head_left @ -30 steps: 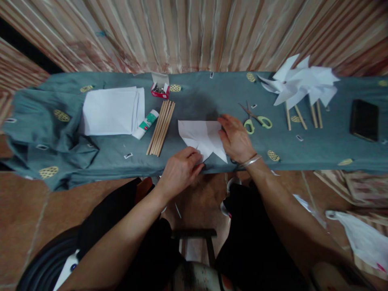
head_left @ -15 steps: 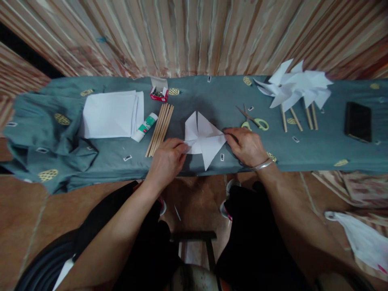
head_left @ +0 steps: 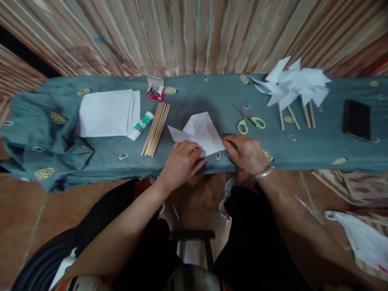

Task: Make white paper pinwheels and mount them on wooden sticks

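Note:
A white sheet of paper (head_left: 201, 129) with cuts running in from its corners lies in front of me, its left point spread out flat. My left hand (head_left: 183, 161) is at its near edge, with the fingers curled over the paper and the thumb by the edge. The right corner is pinched between the thumb and finger of my right hand (head_left: 247, 151). Just left of the paper lie several thin wooden sticks (head_left: 156, 129). Scissors with green handles (head_left: 250, 120) rest open beyond my right hand.
A glue stick (head_left: 141, 126) and a stack of white paper (head_left: 104, 115) lie to the left. Behind them stands an open red box (head_left: 155, 92) of small metal pins. Paper pinwheels (head_left: 294, 85) on sticks and a black phone (head_left: 357, 120) are at the right. The cloth-covered table (head_left: 209, 93) backs onto a curtain.
My left hand has moved right and nearer from the paper's left point to its near edge. The near point, which hung toward me, is now under my left fingers. My right hand keeps its corner.

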`<move>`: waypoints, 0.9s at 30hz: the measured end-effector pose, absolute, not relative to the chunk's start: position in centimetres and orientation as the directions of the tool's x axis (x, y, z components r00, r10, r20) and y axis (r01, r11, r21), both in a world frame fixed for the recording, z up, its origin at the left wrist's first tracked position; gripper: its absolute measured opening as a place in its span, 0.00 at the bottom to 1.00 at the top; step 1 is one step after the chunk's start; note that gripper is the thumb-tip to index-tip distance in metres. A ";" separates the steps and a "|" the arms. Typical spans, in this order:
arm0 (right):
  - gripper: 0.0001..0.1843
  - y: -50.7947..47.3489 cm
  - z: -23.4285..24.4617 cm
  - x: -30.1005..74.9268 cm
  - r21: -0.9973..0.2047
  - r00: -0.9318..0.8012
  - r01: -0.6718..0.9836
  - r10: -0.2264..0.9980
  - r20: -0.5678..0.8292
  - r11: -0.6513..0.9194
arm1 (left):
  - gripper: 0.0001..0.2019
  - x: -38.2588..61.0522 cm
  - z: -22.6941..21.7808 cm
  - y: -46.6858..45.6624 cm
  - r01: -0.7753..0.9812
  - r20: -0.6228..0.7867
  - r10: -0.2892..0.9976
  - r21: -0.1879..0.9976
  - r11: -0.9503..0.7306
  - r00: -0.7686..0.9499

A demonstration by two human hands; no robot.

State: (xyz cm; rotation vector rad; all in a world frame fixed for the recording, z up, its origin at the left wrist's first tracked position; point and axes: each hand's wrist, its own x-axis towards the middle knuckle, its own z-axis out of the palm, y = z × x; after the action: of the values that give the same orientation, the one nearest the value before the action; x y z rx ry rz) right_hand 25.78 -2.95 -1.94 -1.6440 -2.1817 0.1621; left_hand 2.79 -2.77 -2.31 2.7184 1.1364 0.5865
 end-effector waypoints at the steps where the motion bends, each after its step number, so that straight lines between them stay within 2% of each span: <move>1: 0.14 -3.0 -2.0 25.8 -0.326 -0.232 0.895 0.942 0.244 0.305 | 0.10 3.1 -2.5 -2.8 0.657 0.283 0.704 0.253 -0.710 0.652; 8: 0.13 -2.8 -2.0 25.8 -0.366 -0.214 0.877 0.935 0.282 0.311 | 0.10 3.4 -2.8 -2.6 0.658 0.309 0.669 0.155 -0.737 0.676; 12: 0.16 -2.6 -2.2 26.2 -0.530 -0.197 0.785 0.941 0.276 0.320 | 0.10 3.0 -2.5 -2.9 0.655 0.331 0.660 0.146 -0.742 0.674; 16: 0.21 -2.7 -2.3 26.4 -0.693 -0.297 0.645 0.941 0.162 0.323 | 0.09 1.9 -2.3 -3.2 0.652 0.356 0.660 0.161 -0.741 0.662; 20: 0.13 -2.9 -2.2 26.0 -0.796 -0.394 0.526 0.915 0.084 0.300 | 0.09 0.9 -2.5 -3.5 0.644 0.376 0.639 0.132 -0.754 0.671; 23: 0.07 -2.7 -2.1 25.5 -0.846 -0.385 0.458 0.919 0.087 0.272 | 0.09 0.6 -2.7 -3.8 0.633 0.366 0.627 0.121 -0.764 0.687; 27: 0.07 -2.4 -2.1 24.6 -0.874 -0.367 0.425 0.928 0.071 0.235 | 0.08 0.6 -2.8 -4.1 0.622 0.353 0.627 0.146 -0.770 0.694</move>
State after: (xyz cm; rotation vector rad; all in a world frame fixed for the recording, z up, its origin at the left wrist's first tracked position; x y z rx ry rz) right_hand 24.62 -2.42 -2.12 -1.2368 -1.9043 1.0653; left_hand 0.56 -4.07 -2.84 2.8778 1.0607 0.6079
